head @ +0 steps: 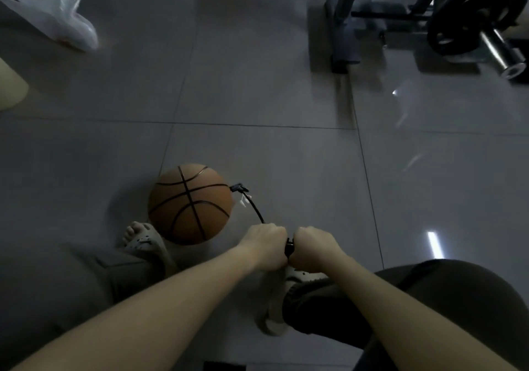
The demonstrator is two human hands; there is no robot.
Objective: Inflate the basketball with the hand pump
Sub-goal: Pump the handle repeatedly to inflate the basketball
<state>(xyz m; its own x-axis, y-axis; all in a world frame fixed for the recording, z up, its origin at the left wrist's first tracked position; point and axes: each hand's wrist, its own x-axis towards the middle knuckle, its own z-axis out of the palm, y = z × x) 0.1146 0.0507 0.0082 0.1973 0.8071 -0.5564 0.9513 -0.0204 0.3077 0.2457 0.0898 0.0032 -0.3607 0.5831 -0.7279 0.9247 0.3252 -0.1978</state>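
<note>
An orange basketball [190, 204] with black seams rests on the grey tiled floor, just ahead of my left foot. A black hose [256, 210] runs from a connector [239, 189] at the ball's right side down to the pump. My left hand [264, 246] and my right hand [313, 246] are fisted side by side on the pump handle [288, 247], of which only a small black piece shows between them. The pump body below is hidden by my hands.
My feet in pale sandals [148, 244] flank the pump. A white plastic bag [61, 18] lies at the far left. A weight bench frame [343, 27] and a barbell with a black plate [472, 12] stand at the far right.
</note>
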